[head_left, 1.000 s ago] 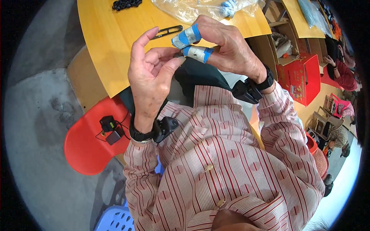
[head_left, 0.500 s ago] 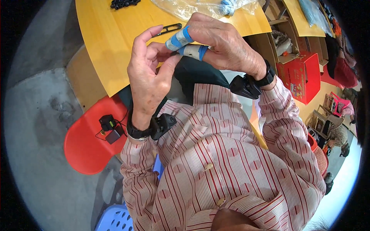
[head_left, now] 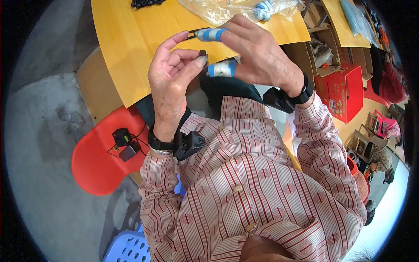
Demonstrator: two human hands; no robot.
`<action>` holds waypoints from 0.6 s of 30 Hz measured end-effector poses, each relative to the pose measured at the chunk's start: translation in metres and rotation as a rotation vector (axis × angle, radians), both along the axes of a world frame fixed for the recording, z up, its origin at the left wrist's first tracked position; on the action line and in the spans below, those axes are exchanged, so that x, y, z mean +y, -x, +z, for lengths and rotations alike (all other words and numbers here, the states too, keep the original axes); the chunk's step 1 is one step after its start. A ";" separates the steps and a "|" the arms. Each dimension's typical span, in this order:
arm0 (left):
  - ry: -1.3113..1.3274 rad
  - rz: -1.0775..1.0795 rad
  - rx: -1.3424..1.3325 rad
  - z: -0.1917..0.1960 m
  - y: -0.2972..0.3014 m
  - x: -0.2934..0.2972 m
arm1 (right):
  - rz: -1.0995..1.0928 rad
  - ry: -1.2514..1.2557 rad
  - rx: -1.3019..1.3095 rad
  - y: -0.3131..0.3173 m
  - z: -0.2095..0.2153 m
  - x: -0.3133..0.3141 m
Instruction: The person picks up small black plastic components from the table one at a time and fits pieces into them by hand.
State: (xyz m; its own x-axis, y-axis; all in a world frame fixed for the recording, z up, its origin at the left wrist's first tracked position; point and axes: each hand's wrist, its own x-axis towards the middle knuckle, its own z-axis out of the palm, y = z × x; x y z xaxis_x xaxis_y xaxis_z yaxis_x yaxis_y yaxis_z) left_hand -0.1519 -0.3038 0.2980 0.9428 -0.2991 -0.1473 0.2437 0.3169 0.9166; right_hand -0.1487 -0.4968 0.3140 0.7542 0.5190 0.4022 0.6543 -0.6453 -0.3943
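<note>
By the worktop's near edge, left hand pinches a dark block, seemingly; right hand gapes alongside.

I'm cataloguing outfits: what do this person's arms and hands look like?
Both sleeves are pale with red stripes and round reddish patches. Each wrist has a black strap and boxy black device. The right hand has blue-and-white wraps on thumb and a finger; the left hand shows none.
</note>
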 end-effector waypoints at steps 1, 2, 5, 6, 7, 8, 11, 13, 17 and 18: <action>0.019 0.005 0.013 0.000 0.000 0.000 | -0.010 0.095 -0.064 0.001 0.001 0.003; 0.017 0.006 0.013 0.000 -0.001 -0.001 | -0.028 0.155 -0.095 0.001 -0.006 0.006; -0.010 -0.017 0.015 0.003 -0.002 -0.003 | -0.019 0.255 -0.145 0.003 0.000 0.011; 0.005 -0.020 0.021 0.005 -0.002 -0.004 | -0.018 0.254 -0.145 0.002 0.000 0.011; 0.020 -0.025 0.027 0.005 -0.001 -0.006 | -0.028 0.246 -0.172 0.002 0.000 0.011; 0.020 -0.026 0.027 0.004 -0.001 -0.006 | -0.038 0.238 -0.199 0.003 -0.001 0.012; 0.015 -0.023 0.025 0.003 0.000 -0.008 | -0.054 0.250 -0.199 0.004 -0.005 0.013; 0.011 -0.022 0.027 0.004 0.000 -0.008 | -0.051 0.234 -0.211 0.004 -0.009 0.012; 0.003 -0.040 0.043 0.005 0.000 -0.008 | -0.029 0.224 -0.182 0.006 -0.012 0.009; -0.004 -0.057 0.049 0.005 0.000 -0.007 | -0.031 0.226 -0.182 0.006 -0.012 0.008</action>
State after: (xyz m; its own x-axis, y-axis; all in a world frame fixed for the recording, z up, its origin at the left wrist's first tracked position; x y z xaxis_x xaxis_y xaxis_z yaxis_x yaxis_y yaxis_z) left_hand -0.1521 -0.3112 0.3031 0.9157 -0.3516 -0.1944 0.3060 0.2971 0.9045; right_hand -0.1550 -0.4885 0.3018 0.6970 0.5889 0.4091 0.6800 -0.7240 -0.1164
